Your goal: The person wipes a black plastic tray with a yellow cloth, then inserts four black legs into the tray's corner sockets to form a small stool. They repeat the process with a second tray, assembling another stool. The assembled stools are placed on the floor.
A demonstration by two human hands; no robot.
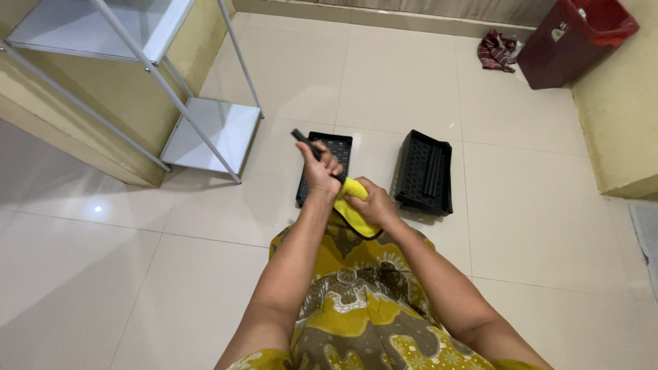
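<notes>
Gripping a thin black bar (306, 142) in closed left-hand fingers (319, 170) while the right hand (373, 203) presses a yellow cloth (351, 205) around its lower end above the lap, the person could let it slip onto the floor (404, 89).

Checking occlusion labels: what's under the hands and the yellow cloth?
A flat black perforated tray lies on the tiled floor beneath the left hand and the yellow cloth. Its near end is covered by them.
</notes>
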